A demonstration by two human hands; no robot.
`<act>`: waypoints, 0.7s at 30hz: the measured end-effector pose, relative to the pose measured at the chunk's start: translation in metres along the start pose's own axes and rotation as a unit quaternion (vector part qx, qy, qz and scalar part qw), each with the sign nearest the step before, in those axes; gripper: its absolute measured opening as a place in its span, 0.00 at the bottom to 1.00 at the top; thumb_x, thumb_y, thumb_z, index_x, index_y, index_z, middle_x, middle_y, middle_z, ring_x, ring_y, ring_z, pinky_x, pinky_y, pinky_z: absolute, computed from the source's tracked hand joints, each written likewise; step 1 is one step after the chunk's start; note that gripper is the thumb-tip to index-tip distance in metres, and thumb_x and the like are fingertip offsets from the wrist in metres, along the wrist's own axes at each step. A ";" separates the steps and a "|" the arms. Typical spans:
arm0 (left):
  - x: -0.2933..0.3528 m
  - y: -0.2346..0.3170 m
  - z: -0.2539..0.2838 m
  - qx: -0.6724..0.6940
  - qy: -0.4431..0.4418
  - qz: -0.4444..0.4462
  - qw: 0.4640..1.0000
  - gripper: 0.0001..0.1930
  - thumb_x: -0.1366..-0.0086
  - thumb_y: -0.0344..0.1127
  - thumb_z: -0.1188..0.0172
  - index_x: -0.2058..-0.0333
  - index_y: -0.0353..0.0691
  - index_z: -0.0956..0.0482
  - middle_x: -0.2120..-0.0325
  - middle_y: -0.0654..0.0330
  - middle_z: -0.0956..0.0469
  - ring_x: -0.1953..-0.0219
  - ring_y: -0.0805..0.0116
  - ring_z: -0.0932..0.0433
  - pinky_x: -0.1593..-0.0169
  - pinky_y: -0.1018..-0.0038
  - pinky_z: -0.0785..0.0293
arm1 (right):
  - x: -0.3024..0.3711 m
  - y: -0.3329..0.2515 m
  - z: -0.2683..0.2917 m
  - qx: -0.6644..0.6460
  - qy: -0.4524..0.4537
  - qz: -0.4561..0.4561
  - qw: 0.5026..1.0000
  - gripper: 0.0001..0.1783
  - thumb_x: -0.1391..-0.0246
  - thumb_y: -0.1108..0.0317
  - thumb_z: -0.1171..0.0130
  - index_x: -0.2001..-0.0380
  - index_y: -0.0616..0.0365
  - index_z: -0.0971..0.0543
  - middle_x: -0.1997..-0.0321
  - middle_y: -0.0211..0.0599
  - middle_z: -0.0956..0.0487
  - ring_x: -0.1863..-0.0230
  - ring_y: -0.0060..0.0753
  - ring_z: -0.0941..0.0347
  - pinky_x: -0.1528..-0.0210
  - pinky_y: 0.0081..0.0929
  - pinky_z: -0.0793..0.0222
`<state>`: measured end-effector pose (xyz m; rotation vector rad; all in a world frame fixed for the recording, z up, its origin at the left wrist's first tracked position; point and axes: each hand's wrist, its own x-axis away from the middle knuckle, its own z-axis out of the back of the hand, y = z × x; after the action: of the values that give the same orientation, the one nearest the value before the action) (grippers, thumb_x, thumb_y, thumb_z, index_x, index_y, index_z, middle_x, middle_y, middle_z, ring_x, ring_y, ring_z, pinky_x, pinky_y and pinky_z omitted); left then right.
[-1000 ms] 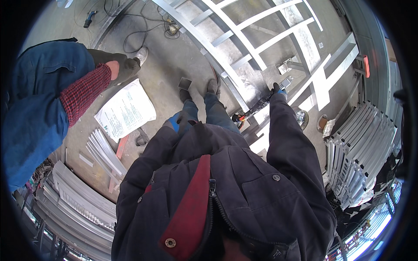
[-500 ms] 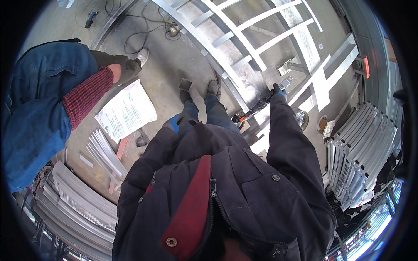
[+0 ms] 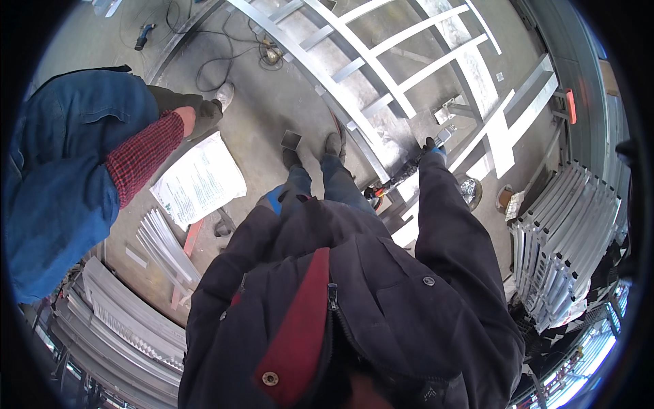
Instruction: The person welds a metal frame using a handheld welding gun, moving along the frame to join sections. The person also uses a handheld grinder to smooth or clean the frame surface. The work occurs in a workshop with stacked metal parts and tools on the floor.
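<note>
One other person (image 3: 75,143) in blue is at the left side of the picture, next to a white sack (image 3: 201,180) on the floor (image 3: 259,146). Just left of the middle, the left hand (image 3: 275,198) in a blue glove is by the leg (image 3: 298,183); the sleeve (image 3: 240,232) hides much of it, so I can't tell how open it is or if it holds anything. Right of the middle is a long dark tool (image 3: 407,168), by the low end of a big silver grid (image 3: 443,64). It could slide or tip, I think, if it were let go or bumped. Its red end points to the lower left, and its long line runs to the upper right. There the right hand (image 3: 433,148) touches it; the fingers are too small and dark to tell how far they close
</note>
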<state>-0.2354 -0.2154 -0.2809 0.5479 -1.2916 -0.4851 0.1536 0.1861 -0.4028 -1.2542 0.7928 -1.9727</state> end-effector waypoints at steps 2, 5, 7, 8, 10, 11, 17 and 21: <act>0.005 0.005 0.000 -0.009 0.003 0.017 1.000 0.28 0.30 0.48 0.39 0.40 0.34 0.25 0.45 0.45 0.20 0.43 0.58 0.20 0.39 0.67 0.26 | -0.005 0.005 0.006 0.030 0.021 -0.029 0.999 0.28 0.46 0.66 0.29 0.43 0.60 0.25 0.62 0.37 0.18 0.66 0.35 0.21 0.66 0.35 0.27; 0.008 0.011 0.001 0.005 0.005 0.014 1.000 0.28 0.29 0.48 0.39 0.40 0.34 0.25 0.46 0.46 0.19 0.44 0.58 0.20 0.41 0.67 0.25 | -0.020 0.011 0.017 0.033 0.001 -0.032 0.999 0.26 0.47 0.65 0.27 0.48 0.61 0.24 0.66 0.37 0.17 0.69 0.35 0.21 0.67 0.35 0.28; 0.007 0.013 0.001 0.007 0.003 -0.005 1.000 0.27 0.29 0.48 0.39 0.40 0.33 0.25 0.47 0.46 0.19 0.44 0.58 0.20 0.41 0.67 0.25 | -0.029 0.016 0.022 0.047 -0.020 -0.051 0.997 0.24 0.47 0.63 0.27 0.51 0.62 0.23 0.67 0.38 0.17 0.70 0.35 0.21 0.68 0.34 0.28; 0.006 0.013 0.001 -0.004 0.000 0.002 1.000 0.27 0.29 0.48 0.40 0.40 0.33 0.25 0.47 0.46 0.19 0.44 0.58 0.19 0.41 0.67 0.25 | -0.033 0.019 0.024 0.053 -0.016 -0.056 0.997 0.23 0.47 0.63 0.26 0.52 0.62 0.22 0.67 0.38 0.17 0.71 0.35 0.22 0.68 0.33 0.28; 0.003 0.012 0.000 -0.011 -0.003 0.011 1.000 0.27 0.29 0.48 0.40 0.40 0.33 0.25 0.47 0.46 0.19 0.44 0.58 0.19 0.42 0.67 0.25 | -0.038 0.023 0.025 0.067 -0.025 -0.031 0.997 0.23 0.48 0.62 0.26 0.54 0.62 0.21 0.68 0.39 0.17 0.71 0.35 0.21 0.69 0.33 0.28; 0.002 0.011 0.000 -0.013 -0.001 -0.002 1.000 0.27 0.29 0.48 0.40 0.40 0.33 0.25 0.47 0.46 0.19 0.45 0.58 0.19 0.42 0.67 0.25 | -0.040 0.024 0.024 0.085 -0.006 -0.042 0.995 0.23 0.48 0.61 0.25 0.54 0.62 0.21 0.68 0.39 0.17 0.71 0.35 0.21 0.70 0.33 0.28; 0.005 0.012 0.003 -0.027 0.006 0.006 1.000 0.27 0.29 0.48 0.40 0.41 0.34 0.24 0.47 0.46 0.19 0.45 0.58 0.19 0.42 0.67 0.25 | -0.041 0.015 0.018 0.135 0.012 -0.063 0.989 0.28 0.48 0.57 0.26 0.51 0.65 0.21 0.65 0.42 0.16 0.70 0.37 0.20 0.70 0.35 0.26; 0.012 0.015 0.007 -0.035 0.009 0.010 0.999 0.27 0.30 0.49 0.39 0.41 0.36 0.24 0.47 0.46 0.19 0.45 0.57 0.19 0.41 0.66 0.25 | -0.042 0.013 0.015 0.089 0.028 -0.072 0.993 0.29 0.47 0.55 0.26 0.50 0.63 0.21 0.66 0.41 0.18 0.70 0.39 0.20 0.70 0.35 0.26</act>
<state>-0.2395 -0.2113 -0.2611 0.4794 -1.2572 -0.5067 0.1837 0.2092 -0.4290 -1.1837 0.5512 -2.1512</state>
